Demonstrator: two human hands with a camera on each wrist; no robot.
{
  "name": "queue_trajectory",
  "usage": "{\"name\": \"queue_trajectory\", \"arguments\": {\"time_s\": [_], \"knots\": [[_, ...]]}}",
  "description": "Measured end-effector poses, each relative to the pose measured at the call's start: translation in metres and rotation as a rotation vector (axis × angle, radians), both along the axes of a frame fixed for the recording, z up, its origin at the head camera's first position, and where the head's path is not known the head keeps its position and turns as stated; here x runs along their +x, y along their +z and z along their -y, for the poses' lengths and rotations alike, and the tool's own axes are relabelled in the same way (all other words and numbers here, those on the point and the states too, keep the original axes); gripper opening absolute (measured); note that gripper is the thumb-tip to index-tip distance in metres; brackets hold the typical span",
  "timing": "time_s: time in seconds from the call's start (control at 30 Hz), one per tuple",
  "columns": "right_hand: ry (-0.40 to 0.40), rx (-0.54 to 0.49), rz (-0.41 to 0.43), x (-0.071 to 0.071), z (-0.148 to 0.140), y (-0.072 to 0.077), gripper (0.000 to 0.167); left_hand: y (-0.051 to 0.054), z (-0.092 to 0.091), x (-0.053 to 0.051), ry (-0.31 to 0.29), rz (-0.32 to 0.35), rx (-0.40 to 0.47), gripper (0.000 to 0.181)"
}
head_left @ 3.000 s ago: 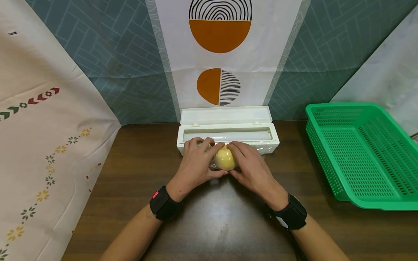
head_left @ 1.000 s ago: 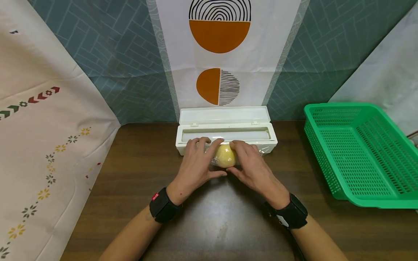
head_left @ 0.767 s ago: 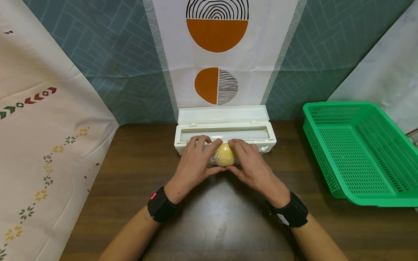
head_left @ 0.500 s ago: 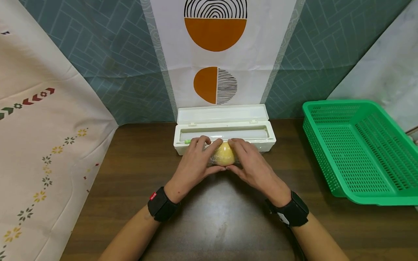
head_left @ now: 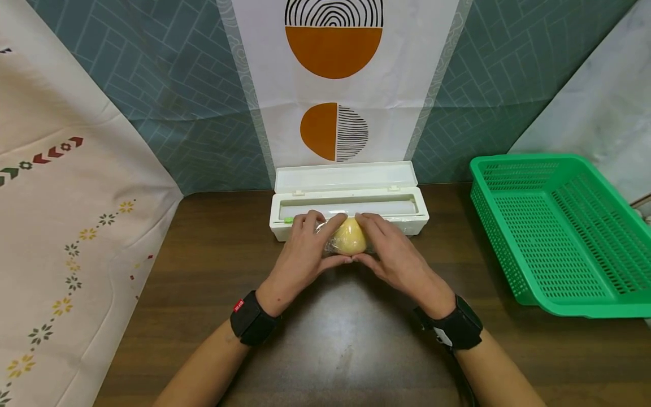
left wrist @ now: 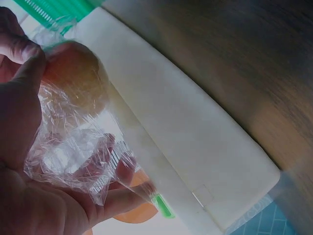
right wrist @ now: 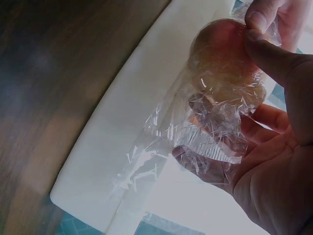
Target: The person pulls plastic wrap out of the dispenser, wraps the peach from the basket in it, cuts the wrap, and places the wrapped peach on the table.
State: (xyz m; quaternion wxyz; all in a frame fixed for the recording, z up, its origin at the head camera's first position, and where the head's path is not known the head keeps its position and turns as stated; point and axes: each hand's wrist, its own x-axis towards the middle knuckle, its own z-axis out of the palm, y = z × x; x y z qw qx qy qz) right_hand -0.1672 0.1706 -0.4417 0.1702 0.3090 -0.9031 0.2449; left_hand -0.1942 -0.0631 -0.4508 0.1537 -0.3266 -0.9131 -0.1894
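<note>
A: From the left: left hand (head_left: 302, 254), fingers curled round one side of the yellow fruit (head_left: 350, 238); the fruit sits between both hands, at the front of the open white box (head_left: 282, 230), touching it or not I can't tell; right hand (head_left: 395, 254), fingers curled on the fruit's other side; green basket (head_left: 585, 310) well apart, far right.

B: Which step?

A: Wrapping, I judge; clear film (left wrist: 63, 159) lies round the fruit, its folds loose; the next move seems to call for keeping the fruit held, drawing those folds snug, then parting any sheet joined to the box.

B: What differs between views?

A: Left wrist view: film bunched by the palm, a red blush on the fruit, which looks plain yellow from the head; right wrist view: film spread across the box's front, so perhaps uncut; only the head view shows the roll (head_left: 351, 210) inside the box.
</note>
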Motion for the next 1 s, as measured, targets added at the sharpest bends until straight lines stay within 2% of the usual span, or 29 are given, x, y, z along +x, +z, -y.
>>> {"name": "queue_trajectory", "arguments": {"time_s": [0.43,0.63,0.73,1.0], "knots": [[-0.005,0.049,0.043,0.0005,0.002,0.0032,0.075,0.0004,-0.0011,-0.0005,0.005,0.02,0.01,0.081],[-0.013,-0.019,0.094,0.0013,0.0029,0.0032,0.084,-0.001,0.0002,0.0004,0.0,0.02,0.027,0.078],[-0.029,-0.058,0.09,0.0005,0.0051,0.0003,0.09,-0.0006,0.0003,0.0009,-0.004,0.029,0.036,0.077],[-0.07,-0.09,0.075,-0.0004,0.0089,-0.0025,0.08,-0.0019,-0.001,0.0009,-0.003,0.016,0.015,0.077]]}}
